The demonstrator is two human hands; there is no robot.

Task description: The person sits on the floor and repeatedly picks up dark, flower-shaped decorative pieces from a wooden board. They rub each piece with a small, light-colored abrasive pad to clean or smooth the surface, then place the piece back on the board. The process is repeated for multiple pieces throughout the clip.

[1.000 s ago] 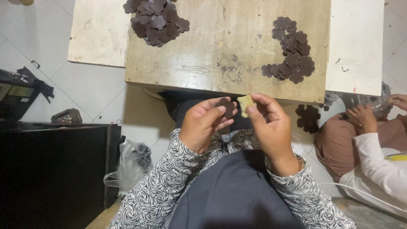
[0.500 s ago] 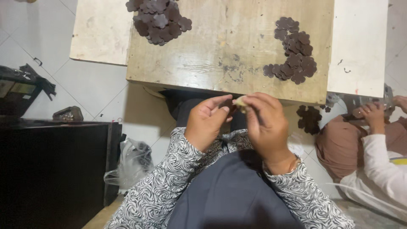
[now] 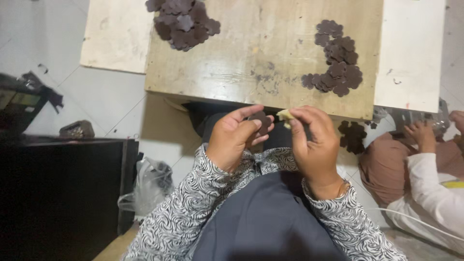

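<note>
Left hand (image 3: pixel 235 137): raised above the lap, fingers curled, pinching a dark brown flower-shaped cutout (image 3: pixel 261 122) between thumb and fingertips; the cutout faces the other hand.

Right hand (image 3: pixel 315 140): level with the left and just beside it, thumb and forefinger closed on a small pale yellow piece (image 3: pixel 284 115); that piece sits close to the cutout's edge, contact between them cannot be told.

Wooden board (image 3: pixel 263 53): worn and stained, directly ahead of both hands, its near edge just beyond the fingertips.

Pile of dark flower cutouts (image 3: pixel 181 20): on the board, well ahead of the left hand, heaped loosely.

Curved cluster of dark flower cutouts (image 3: pixel 336 60): on the board, ahead of the right hand, overlapping one another.

Few more dark cutouts (image 3: pixel 352 135): lower down, just to the right of the right hand, below the board's edge.

Sleeves (image 3: pixel 193 208): black-and-white zebra pattern on both forearms, over a grey lap.

Another person's hand (image 3: pixel 421 134): far to the right of the right hand, touching a clear plastic object.

Crumpled plastic bag (image 3: pixel 150 183): on the tiled floor, left of the left forearm, beside a black cabinet (image 3: pixel 58 193).
</note>
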